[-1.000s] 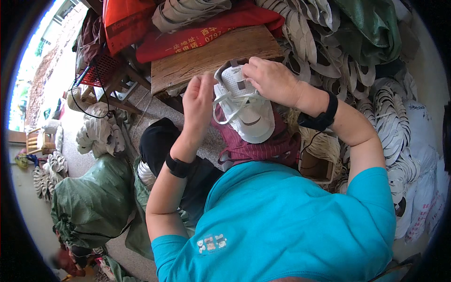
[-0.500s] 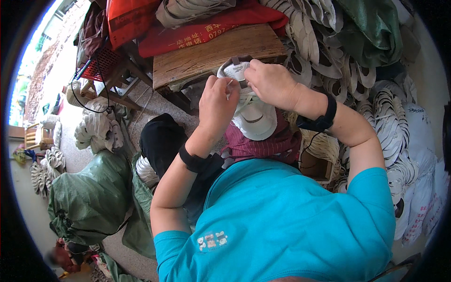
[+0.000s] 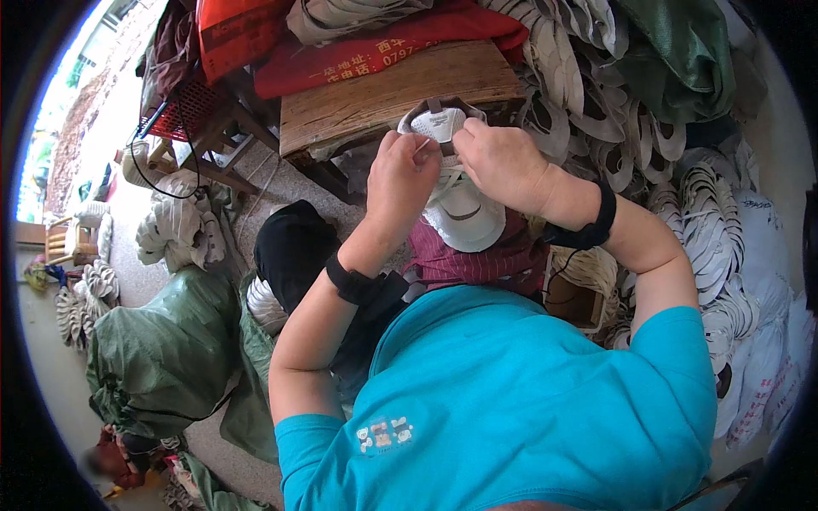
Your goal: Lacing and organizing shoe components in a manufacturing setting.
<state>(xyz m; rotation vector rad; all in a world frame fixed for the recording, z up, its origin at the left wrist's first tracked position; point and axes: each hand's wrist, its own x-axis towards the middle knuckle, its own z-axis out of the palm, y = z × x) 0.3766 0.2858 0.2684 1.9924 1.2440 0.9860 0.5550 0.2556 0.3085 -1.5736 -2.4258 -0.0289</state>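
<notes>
A white shoe upper with a grey-brown collar is in front of me above my lap, its rounded toe end toward me. Pale greenish lace-like strips cross its middle. On its left side, my left hand is closed, pinching a thin white lace that pokes out between thumb and fingers. My right hand is closed on the upper's right side near the collar, its fingertips bent and partly hidden. The insole shows pale inside the collar.
A wooden bench with a red bag stands just beyond my hands. Bundles of shoe uppers hang at the far right. Green sacks lie at the left. A box of uppers sits by my right side; another person appears lower left.
Both hands have shifted slightly apart and the right hand moved a little toward me. More of the upper's collar and insole now shows between them.
</notes>
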